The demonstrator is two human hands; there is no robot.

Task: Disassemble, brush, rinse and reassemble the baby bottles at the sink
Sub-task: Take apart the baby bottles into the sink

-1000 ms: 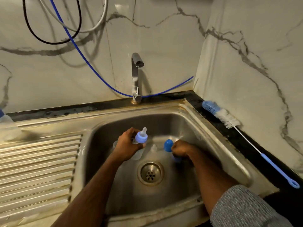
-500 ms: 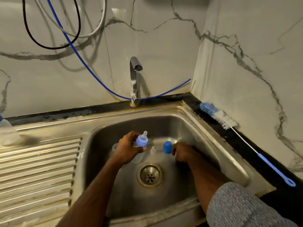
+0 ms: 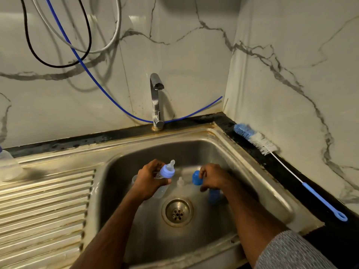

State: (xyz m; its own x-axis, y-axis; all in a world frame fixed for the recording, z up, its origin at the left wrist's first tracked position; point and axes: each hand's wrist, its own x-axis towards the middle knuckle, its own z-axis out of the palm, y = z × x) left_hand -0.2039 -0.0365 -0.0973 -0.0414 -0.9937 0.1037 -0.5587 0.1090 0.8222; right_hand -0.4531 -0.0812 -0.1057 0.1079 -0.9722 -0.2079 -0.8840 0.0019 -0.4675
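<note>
Steel sink (image 3: 252, 164): both hands work low inside the basin, above the drain (image 3: 177, 212).
Left hand (image 3: 148, 181): fingers curled round a clear bottle (image 3: 164, 176), its pale blue collar and teat tilted toward the tap (image 3: 155, 98).
Right hand (image 3: 211, 178): fingers pinch a blue cap (image 3: 196, 178).
Loose parts: a clear teat (image 3: 180, 181) stands between the hands; another blue piece (image 3: 213, 196) sits under the right wrist.
Brush (image 3: 258, 141): on the dark counter, right of the sink.
</note>
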